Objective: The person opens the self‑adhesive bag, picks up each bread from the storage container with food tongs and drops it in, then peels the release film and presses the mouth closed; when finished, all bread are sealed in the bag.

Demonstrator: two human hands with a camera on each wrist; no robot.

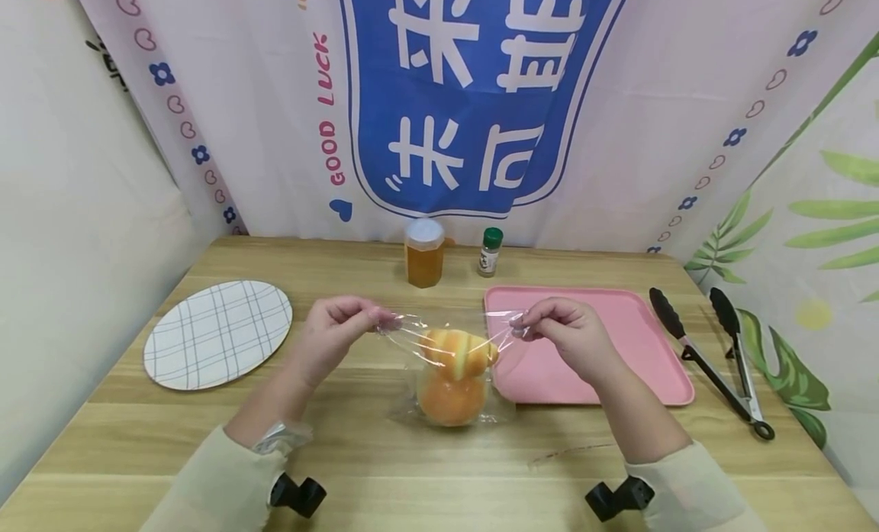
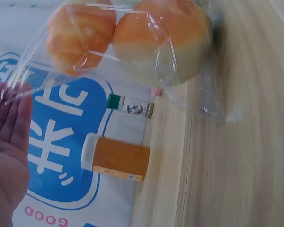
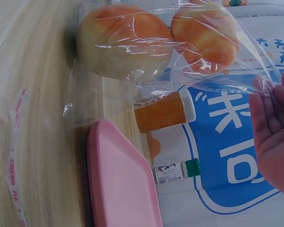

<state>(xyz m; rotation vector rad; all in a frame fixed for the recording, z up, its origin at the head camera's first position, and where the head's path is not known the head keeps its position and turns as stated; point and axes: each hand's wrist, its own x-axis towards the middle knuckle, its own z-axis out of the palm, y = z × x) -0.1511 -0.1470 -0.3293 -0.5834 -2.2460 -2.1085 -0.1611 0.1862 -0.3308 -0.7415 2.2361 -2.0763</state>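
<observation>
Between the two hands a clear plastic bag (image 1: 504, 414) stands on the table, its mouth stretched wide. My left hand (image 1: 336, 333) pinches one corner of the bag's top edge, and my right hand (image 1: 570, 333) pinches the opposite corner. Inside sit two pieces of bread: a round bun (image 1: 452, 398) at the bottom and a twisted roll (image 1: 456, 351) above it. Both wrist views show the round bun (image 2: 163, 42) and the twisted roll (image 3: 206, 35) through the plastic. In the left wrist view the thumb of the left hand (image 2: 9, 146) is out of sight.
A pink tray (image 1: 577, 356) lies at the right, with black-tipped tongs (image 1: 721, 379) beyond it. At the back stand an amber jar (image 1: 424, 257) and a green-capped shaker (image 1: 489, 253). A checked oval placemat (image 1: 218, 335) lies left. A thin printed strip (image 1: 570, 452) lies near the right forearm.
</observation>
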